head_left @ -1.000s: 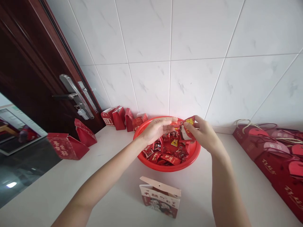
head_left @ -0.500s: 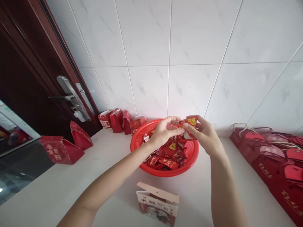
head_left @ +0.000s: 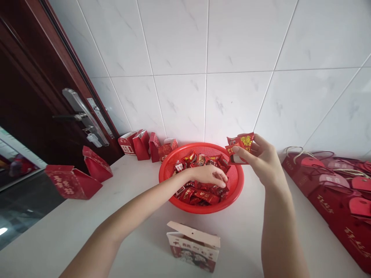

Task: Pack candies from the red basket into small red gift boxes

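Several red wrapped candies (head_left: 245, 143) with gold print are pinched between the thumb and fingers of my right hand (head_left: 262, 158), just above the right rim of a red plastic basket (head_left: 199, 209). Over the middle of that basket reaches my left hand (head_left: 207, 175), its fingers loosely bent and apart, with nothing visible in them. Beneath it lie many wrapped candies (head_left: 205, 197), mostly red, partly covered by the hand and forearm. In front of the basket stands a small printed carton (head_left: 194, 251), its top flap raised.
Small red gift boxes (head_left: 142, 144) line the wall behind and left of the basket. Two more red boxes (head_left: 72, 183) sit at the table's left edge. Red gift bags (head_left: 327, 204) with cord handles fill the right side. A dark door (head_left: 37, 69) stands at the left.
My left hand has come away from the candies at my right hand and lowered over the basket. My right hand, keeping hold of the candies, has shifted slightly right and up.
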Motion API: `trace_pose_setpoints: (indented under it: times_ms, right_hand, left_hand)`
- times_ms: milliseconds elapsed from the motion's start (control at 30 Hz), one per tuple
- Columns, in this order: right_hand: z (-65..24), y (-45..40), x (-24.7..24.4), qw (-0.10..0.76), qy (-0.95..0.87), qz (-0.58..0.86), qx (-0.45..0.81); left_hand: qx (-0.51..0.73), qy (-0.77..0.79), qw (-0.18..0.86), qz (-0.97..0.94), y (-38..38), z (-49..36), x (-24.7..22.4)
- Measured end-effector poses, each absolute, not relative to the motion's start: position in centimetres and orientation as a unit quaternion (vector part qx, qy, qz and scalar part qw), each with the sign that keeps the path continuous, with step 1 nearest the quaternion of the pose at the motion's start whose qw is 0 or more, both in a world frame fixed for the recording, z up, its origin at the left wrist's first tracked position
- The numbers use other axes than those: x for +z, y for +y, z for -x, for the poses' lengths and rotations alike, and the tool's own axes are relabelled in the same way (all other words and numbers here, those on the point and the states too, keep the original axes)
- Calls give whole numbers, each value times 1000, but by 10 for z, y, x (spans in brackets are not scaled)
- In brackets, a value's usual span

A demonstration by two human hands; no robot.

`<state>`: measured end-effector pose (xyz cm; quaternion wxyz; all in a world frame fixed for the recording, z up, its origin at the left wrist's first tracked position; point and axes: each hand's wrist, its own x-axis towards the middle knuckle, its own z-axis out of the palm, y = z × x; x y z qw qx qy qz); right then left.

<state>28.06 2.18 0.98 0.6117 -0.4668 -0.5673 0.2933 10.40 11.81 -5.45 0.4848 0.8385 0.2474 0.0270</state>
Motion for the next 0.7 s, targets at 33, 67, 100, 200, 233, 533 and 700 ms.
trace_pose_setpoints:
  times_ms: [33,67,100,200,233,533,700]
  right_hand:
    - [-281,22,10,615,-566,468,288]
    - [-281,21,10,615,-567,469,283]
    - [-281,21,10,614,-570,469,278]
    - [-278,20,11,606,-579,473,272]
    - [-278,19,12,604,-580,473,274]
    - [-281,21,8,614,-589,457,261]
    - [-280,19,10,616,-582,466,255]
  left_hand:
    - [-26,262,412,-872,119,-107,-59]
    - [-67,274,338,-898,120,-110,-64]
    - [-96,283,274,-914,119,-114,-67]
    - [-145,291,178,-929,115,-125,-73]
    - [-153,294,169,-928,114,-128,-74]
    - [-31,291,246,-924,134,-114,-73]
    - [25,320,242,-916,149,-94,-55]
